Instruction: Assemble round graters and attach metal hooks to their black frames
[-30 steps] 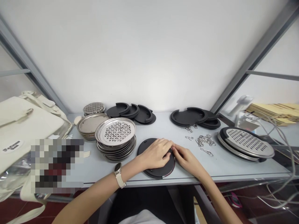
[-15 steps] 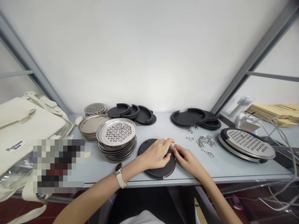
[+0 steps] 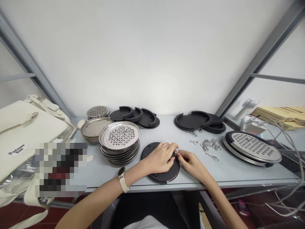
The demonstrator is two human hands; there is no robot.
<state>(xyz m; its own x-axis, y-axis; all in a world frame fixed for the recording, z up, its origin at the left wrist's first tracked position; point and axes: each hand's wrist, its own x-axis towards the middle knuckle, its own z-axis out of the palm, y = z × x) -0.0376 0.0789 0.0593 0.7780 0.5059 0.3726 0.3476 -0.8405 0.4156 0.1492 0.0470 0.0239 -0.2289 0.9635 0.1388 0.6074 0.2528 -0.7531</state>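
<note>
A round black plate (image 3: pixel 152 148) lies flat at the front middle of the table, with a reddish line along its right rim. Across its upper right part rests my left hand (image 3: pixel 162 157), its bent fingers closed around the rim. At that same edge my right hand (image 3: pixel 192 163) pinches a small metal piece (image 3: pixel 175 153), perhaps a clip; the fingers hide most of it. Loose metal clips (image 3: pixel 209 144) lie in a pile right of my hands. To the left stands a stack of steel grater discs (image 3: pixel 120 135).
Behind are black holders (image 3: pixel 193 121) on the right, more black holders (image 3: pixel 147 117) and plain steel discs (image 3: pixel 96 126) on the left. Assembled graters (image 3: pixel 254 148) sit at right. A cream bag (image 3: pixel 35 127) covers the left end; cables (image 3: pixel 290 143) hang at far right.
Both hands stay at the plate's edge. My right hand's fingers have shifted slightly downward, and the view has moved a little.
</note>
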